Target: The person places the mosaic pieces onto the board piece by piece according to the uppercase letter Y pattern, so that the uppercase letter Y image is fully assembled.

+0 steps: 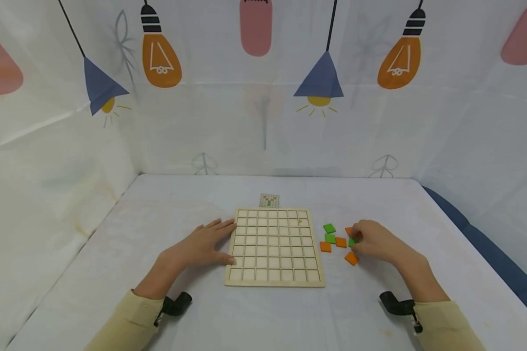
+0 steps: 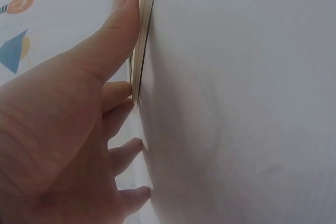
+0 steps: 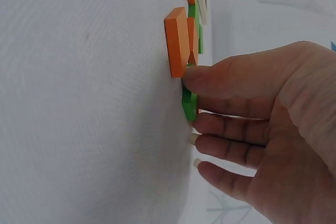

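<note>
A wooden grid board [image 1: 274, 282] with rows of square recesses lies on the table. My left hand [image 1: 202, 245] rests at its left edge, fingers spread, the thumb on the frame; in the left wrist view the thumb [image 2: 122, 19] lies along the board's edge [image 2: 145, 30]. To the board's right, my right hand [image 1: 375, 240] pinches a green square tile [image 3: 189, 103] between thumb and fingers, low at the table surface. An orange tile [image 1: 352, 258] lies just below that hand, and another orange tile [image 1: 348, 231] is partly hidden by its fingers.
More loose tiles lie between board and right hand: a green tile [image 1: 329, 228], a second green tile [image 1: 330, 238], an orange tile [image 1: 340, 242] and another orange tile [image 1: 325, 247]. A small printed pattern card [image 1: 269, 200] sits behind the board. Patterned white cloth [image 1: 263, 122] hangs around the table.
</note>
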`<action>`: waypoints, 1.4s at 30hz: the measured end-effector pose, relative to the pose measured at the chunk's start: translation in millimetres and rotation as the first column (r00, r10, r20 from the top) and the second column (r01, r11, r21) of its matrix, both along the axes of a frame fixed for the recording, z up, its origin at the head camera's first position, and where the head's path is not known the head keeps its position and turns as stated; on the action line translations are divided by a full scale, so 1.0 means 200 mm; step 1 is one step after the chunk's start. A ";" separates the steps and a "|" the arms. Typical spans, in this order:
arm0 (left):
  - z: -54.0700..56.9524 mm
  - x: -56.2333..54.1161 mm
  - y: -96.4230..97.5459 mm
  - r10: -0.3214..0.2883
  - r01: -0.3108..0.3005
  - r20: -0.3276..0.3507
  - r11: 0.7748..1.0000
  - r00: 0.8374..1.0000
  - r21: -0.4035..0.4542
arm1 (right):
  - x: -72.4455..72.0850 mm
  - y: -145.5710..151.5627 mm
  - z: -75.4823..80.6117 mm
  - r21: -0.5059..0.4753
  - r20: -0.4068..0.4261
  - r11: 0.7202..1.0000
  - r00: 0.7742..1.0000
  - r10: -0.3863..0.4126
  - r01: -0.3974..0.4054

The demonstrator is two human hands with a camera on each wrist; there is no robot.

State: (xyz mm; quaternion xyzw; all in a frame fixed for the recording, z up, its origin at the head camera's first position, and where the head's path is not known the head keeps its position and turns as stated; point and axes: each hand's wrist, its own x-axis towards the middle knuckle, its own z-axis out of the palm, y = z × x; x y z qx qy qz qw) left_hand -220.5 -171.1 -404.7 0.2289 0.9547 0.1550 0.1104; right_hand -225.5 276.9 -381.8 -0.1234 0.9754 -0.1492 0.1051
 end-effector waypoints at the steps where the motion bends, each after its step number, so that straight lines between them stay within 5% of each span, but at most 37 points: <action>1: 0.00 0.00 0.00 -0.004 0.004 -0.003 1.000 1.000 0.005 | 0.00 0.00 0.00 -0.004 -0.001 1.000 1.000 0.001 -0.001; 21: 0.01 -0.03 -0.01 0.004 -0.004 0.028 1.000 1.000 0.014 | -0.06 0.01 -0.07 -0.007 -0.020 1.000 1.000 -0.016 0.016; 31: 0.00 -0.04 0.01 -0.009 0.008 0.034 0.999 0.999 0.038 | -0.07 0.01 -0.03 -0.042 0.018 0.998 0.998 -0.053 0.053; 42: 0.01 -0.05 0.01 -0.005 0.004 0.039 1.000 0.999 0.029 | -0.07 -0.04 0.01 -0.083 -0.037 0.996 0.998 -0.044 0.041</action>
